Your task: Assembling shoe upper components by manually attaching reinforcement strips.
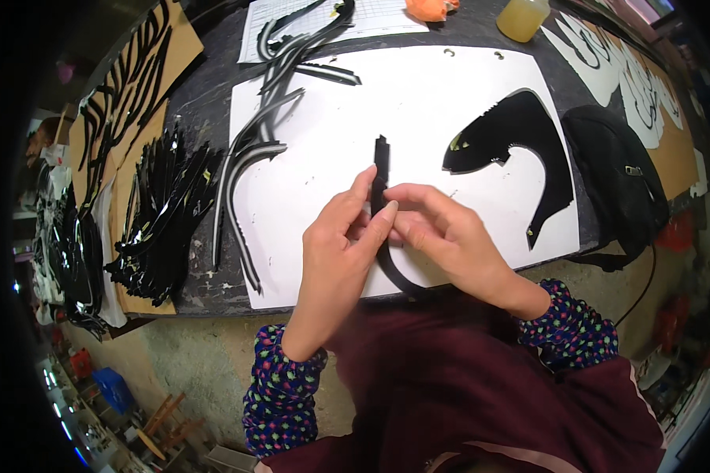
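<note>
A narrow, curved black strip [382, 154] is between my two hands above a white sheet [331, 118]; its notched upper end points away from me. My left hand [335, 240] pinches the strip from the left with thumb and fingers. From the right, my right hand [454, 240] grips the same strip, its fingertips close to the left thumb. Below the hands the strip bends right toward the table's near edge. To the right lies a broad, glossy black curved piece [521, 126] with a notched edge. Several long grey-and-black strips [235, 189] lie along the sheet's left side.
At the left, glossy black strips [162, 221] are heaped, with more on cardboard [183, 39] behind. A gridded paper [386, 20], an orange crumpled thing [431, 8] and a bottle of yellow liquid [522, 20] stand at the back. A black bag [615, 173] and white cut-outs [584, 55] lie right.
</note>
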The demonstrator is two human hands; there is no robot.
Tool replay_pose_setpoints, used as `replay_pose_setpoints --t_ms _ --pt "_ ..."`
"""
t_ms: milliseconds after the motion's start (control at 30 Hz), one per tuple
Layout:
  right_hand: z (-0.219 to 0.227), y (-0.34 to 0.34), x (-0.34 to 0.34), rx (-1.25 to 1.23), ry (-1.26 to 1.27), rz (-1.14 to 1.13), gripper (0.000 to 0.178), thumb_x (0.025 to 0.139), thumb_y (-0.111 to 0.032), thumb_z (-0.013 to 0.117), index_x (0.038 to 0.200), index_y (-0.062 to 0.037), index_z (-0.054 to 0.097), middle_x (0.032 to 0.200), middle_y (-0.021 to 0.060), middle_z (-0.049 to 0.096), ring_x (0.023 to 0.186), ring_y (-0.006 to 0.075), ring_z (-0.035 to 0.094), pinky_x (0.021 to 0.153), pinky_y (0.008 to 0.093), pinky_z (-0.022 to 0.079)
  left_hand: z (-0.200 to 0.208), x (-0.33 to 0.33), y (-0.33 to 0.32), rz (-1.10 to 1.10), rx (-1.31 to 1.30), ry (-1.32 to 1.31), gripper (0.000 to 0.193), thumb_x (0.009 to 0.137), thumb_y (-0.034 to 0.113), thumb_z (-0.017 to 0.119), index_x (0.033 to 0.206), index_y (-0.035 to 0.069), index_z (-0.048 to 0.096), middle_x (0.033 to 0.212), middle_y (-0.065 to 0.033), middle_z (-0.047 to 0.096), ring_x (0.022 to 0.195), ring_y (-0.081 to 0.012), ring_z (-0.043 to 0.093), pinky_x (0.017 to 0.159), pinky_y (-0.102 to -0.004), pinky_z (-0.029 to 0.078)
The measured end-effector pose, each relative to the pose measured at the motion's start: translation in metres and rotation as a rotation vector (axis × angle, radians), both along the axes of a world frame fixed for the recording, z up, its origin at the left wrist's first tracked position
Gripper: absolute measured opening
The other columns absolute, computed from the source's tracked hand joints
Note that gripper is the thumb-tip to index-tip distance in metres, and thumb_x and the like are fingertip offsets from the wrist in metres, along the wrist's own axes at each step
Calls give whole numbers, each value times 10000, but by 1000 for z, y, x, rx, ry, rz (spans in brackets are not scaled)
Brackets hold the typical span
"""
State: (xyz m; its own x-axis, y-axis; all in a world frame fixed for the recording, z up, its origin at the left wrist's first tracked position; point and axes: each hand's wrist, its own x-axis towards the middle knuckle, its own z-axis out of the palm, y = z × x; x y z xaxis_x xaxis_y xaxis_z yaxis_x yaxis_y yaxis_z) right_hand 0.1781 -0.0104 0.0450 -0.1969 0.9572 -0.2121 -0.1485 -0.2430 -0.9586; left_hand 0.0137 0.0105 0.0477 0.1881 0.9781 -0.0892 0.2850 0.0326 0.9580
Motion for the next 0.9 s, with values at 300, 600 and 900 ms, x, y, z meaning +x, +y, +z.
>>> replay_pose_setpoints --t_ms 300,600,900 --pt "10 51 97 882 -1065 2 255 875 34 602 1130 28 615 1057 174 663 941 343 654 822 396 545 46 -24 23 -221 -358 -20 458 923 -37 578 1370 61 574 1015 -35 672 824 -77 565 693 -225 460" --pt "39 36 176 672 -1033 600 376 754 -21 735 1116 -54 640 1089 84 625 1055 272 577 924 377 468 1 -27 24 -465 719 780 474 775 -82 588 1201 113 664 1172 -68 581 998 -247 600 859 -340 481" --pt "21 28 174 860 -1190 539 300 690 -69 789 950 -77 640 965 60 595 1014 264 566 931 386 433 -28 -22 12 -420 879 754 407 779 31 656 1186 44 649 1146 -84 632 973 -232 606 853 -353 489"
